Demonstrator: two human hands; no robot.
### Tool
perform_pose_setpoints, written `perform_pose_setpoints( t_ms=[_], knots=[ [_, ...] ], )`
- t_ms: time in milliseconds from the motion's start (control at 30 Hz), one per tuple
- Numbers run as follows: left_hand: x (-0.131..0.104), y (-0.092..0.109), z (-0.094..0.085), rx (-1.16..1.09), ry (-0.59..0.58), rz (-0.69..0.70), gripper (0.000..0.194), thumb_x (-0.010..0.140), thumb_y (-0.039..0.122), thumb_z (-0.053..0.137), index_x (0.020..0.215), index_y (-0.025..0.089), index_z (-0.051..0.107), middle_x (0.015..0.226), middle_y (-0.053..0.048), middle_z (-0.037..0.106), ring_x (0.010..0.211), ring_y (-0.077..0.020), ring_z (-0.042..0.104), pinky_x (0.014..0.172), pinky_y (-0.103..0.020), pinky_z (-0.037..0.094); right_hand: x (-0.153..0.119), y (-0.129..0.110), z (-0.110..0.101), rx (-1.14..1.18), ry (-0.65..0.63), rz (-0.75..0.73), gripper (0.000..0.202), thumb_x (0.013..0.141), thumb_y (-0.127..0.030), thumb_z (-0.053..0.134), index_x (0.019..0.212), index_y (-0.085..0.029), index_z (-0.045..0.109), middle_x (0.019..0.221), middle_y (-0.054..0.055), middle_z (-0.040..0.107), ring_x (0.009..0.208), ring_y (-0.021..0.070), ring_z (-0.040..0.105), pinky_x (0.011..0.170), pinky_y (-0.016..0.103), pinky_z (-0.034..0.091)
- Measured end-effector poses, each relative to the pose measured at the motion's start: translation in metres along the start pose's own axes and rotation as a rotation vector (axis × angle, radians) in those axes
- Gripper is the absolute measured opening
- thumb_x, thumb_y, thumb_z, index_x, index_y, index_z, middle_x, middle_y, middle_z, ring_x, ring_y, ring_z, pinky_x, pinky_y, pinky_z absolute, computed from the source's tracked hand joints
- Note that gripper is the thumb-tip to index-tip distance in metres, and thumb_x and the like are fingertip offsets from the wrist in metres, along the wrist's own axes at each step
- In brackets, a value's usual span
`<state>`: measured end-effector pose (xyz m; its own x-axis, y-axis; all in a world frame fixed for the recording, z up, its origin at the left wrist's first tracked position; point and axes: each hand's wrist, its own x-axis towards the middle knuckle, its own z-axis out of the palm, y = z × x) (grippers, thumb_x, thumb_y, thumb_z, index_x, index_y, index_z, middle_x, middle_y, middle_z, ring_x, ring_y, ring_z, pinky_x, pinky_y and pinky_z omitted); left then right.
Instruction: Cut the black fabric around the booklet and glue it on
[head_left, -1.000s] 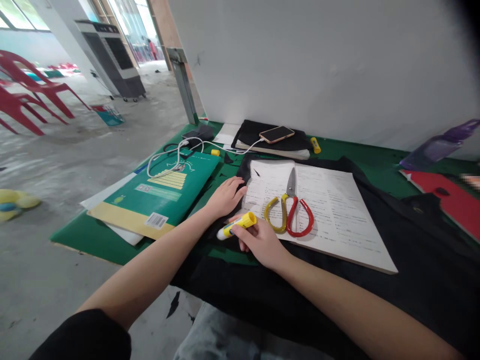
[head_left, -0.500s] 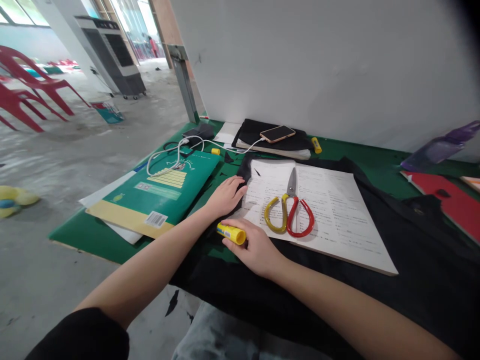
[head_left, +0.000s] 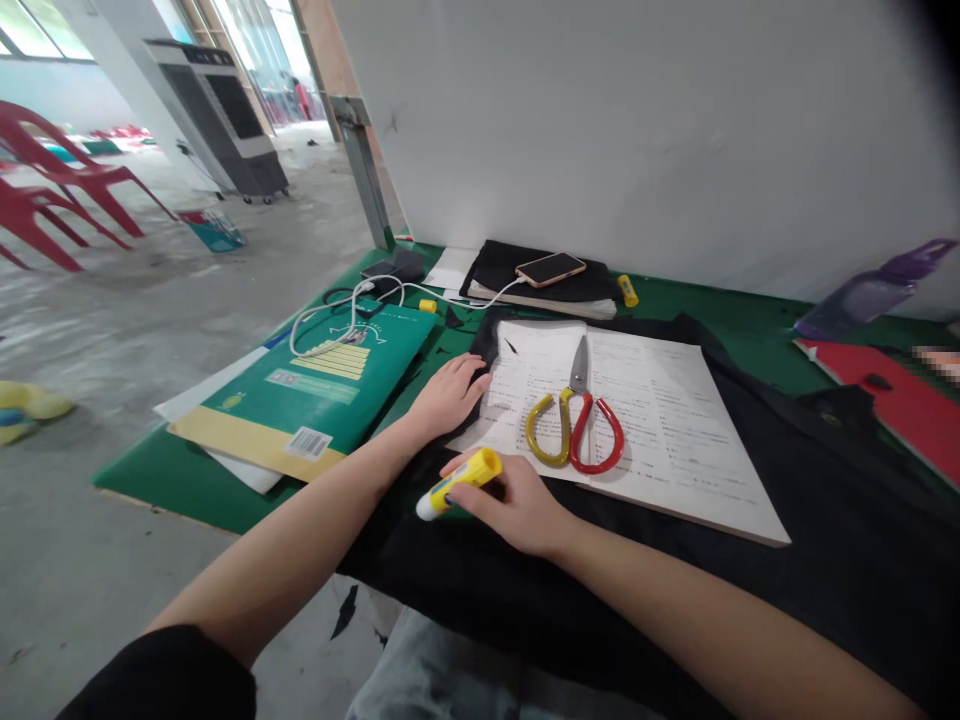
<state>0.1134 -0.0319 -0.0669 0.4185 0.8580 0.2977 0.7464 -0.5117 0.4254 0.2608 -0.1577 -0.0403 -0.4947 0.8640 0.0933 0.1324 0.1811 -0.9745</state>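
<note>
A yellow glue stick [head_left: 463, 482] is gripped in my right hand [head_left: 525, 505], tilted, its white end pointing down and left over the black fabric [head_left: 420, 560]. Fingers stretched out, my left hand [head_left: 452, 393] lies flat on the fabric's left edge, beside the open book [head_left: 667, 430]. Scissors [head_left: 576, 410] with one yellow and one red handle rest across the book's middle, blades pointing away from me. A small black scrap [head_left: 511, 346] lies on the left page.
Left of my hands lies a green booklet [head_left: 315, 390] with a white cable [head_left: 300, 330] on it. Behind the book, a phone [head_left: 551, 268] rests on a black-covered stack. A yellow glue stick [head_left: 628, 291], a purple bottle [head_left: 862, 300] and a red folder [head_left: 885, 395] are to the right.
My right hand has turned the glue stick, so its white end now shows at lower left and its yellow base has risen. My left hand stays in place.
</note>
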Motion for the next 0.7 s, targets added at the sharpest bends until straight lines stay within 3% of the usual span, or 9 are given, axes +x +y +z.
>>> perform_pose_setpoints(
  t_ms=[133, 333, 600, 700],
  knots=[
    [0.000, 0.000, 0.000, -0.023, 0.000, -0.013, 0.041, 0.096, 0.039, 0.032, 0.120, 0.014, 0.053, 0.132, -0.012, 0.054, 0.130, -0.0215, 0.041, 0.112, -0.039, 0.029, -0.002, 0.005, -0.002, 0.199, 0.169, -0.061, 0.028, 0.088, -0.045, 0.052, 0.093, -0.018, 0.060, 0.078, 0.001, 0.059, 0.066, 0.0113, 0.053, 0.060, 0.024, 0.044],
    [0.001, -0.003, 0.000, -0.098, 0.016, -0.040, 0.040, 0.095, 0.039, 0.033, 0.121, 0.016, 0.051, 0.132, -0.011, 0.053, 0.129, -0.0213, 0.041, 0.111, -0.039, 0.029, 0.007, 0.011, -0.003, 0.164, 0.410, 0.016, 0.031, 0.087, -0.050, 0.049, 0.089, -0.019, 0.057, 0.079, 0.002, 0.057, 0.072, 0.0142, 0.055, 0.061, 0.026, 0.046],
    [0.002, 0.002, -0.009, -0.276, 0.111, -0.155, 0.038, 0.095, 0.039, 0.033, 0.119, 0.017, 0.052, 0.127, -0.011, 0.056, 0.121, -0.0215, 0.049, 0.106, -0.038, 0.035, 0.010, 0.006, -0.002, 0.129, 0.301, 0.066, 0.028, 0.086, -0.041, 0.053, 0.100, -0.018, 0.057, 0.077, 0.002, 0.059, 0.064, 0.0127, 0.055, 0.060, 0.026, 0.047],
    [0.003, 0.006, -0.013, -0.365, 0.183, -0.226, 0.038, 0.095, 0.040, 0.032, 0.115, 0.017, 0.055, 0.116, -0.009, 0.061, 0.111, -0.0213, 0.055, 0.099, -0.036, 0.041, 0.010, 0.006, -0.002, 0.115, 0.242, 0.117, 0.032, 0.087, -0.041, 0.052, 0.106, -0.016, 0.058, 0.075, 0.002, 0.062, 0.068, 0.0146, 0.060, 0.061, 0.026, 0.048]
  ],
)
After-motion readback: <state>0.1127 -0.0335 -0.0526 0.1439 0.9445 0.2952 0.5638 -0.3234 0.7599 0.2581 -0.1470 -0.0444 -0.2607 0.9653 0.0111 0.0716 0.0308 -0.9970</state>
